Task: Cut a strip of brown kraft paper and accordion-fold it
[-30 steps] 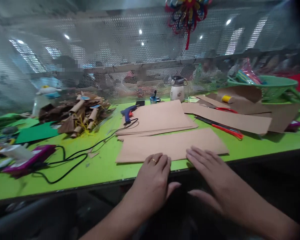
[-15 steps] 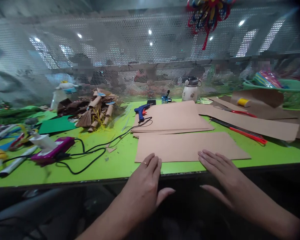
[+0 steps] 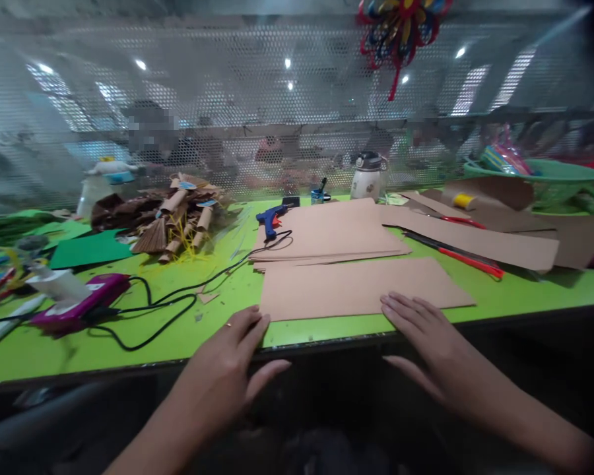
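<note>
A folded-looking strip of brown kraft paper (image 3: 346, 285) lies flat near the front edge of the green table (image 3: 307, 333). My left hand (image 3: 232, 356) rests at the paper's near left corner, fingers stretched out and thumb apart. On the near edge, right of the middle, the fingertips of my right hand (image 3: 426, 343) lie flat on the paper, its thumb spread below the table edge. Behind the strip is a stack of larger kraft sheets (image 3: 336, 227). A blue glue gun (image 3: 271, 221) lies on that stack's left side.
To the left are a purple power strip (image 3: 86, 307) with black cables and a bundle of rolled brown paper (image 3: 185, 218). Red-handled scissors (image 3: 470, 264) and long cardboard pieces (image 3: 475, 234) lie right. Behind stand a bottle (image 3: 367, 178) and a green basket (image 3: 539, 173).
My left hand has slid left along the near edge to the paper's corner. My right hand stays on the paper. The view has turned slightly to the right.
</note>
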Action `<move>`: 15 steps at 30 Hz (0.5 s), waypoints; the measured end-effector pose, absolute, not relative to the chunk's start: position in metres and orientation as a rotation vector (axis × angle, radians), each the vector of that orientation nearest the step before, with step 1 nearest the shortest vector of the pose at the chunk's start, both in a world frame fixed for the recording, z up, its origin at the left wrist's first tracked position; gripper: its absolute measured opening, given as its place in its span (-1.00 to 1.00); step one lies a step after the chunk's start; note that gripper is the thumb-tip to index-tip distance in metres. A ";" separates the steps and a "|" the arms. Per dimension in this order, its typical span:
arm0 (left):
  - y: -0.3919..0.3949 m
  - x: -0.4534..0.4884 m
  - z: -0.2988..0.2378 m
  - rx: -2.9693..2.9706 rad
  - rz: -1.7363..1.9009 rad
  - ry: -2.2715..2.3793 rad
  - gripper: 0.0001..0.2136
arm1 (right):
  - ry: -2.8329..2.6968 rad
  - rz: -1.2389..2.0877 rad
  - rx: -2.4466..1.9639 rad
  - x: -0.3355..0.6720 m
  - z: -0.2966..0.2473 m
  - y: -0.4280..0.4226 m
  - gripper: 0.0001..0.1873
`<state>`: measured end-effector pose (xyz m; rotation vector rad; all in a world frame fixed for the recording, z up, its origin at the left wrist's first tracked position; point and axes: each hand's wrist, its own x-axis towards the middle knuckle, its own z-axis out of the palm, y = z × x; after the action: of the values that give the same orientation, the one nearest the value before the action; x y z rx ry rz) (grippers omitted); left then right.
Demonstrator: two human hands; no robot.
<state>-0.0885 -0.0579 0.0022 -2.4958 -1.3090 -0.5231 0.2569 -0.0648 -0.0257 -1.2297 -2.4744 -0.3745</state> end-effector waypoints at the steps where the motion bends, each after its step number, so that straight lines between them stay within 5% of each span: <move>1: -0.055 -0.091 0.004 -2.508 -0.525 -1.309 -0.55 | -2.467 -0.357 -1.234 0.257 -0.025 -0.065 -0.33; 15: -0.031 -0.085 0.007 -2.476 -0.782 -1.281 -0.66 | -2.209 -0.244 -1.248 0.245 -0.028 -0.067 -0.50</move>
<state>-0.0845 -0.0315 0.0075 -2.4760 -1.2813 -0.7817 0.2452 -0.0668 -0.0276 -1.2484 -2.2086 -0.2443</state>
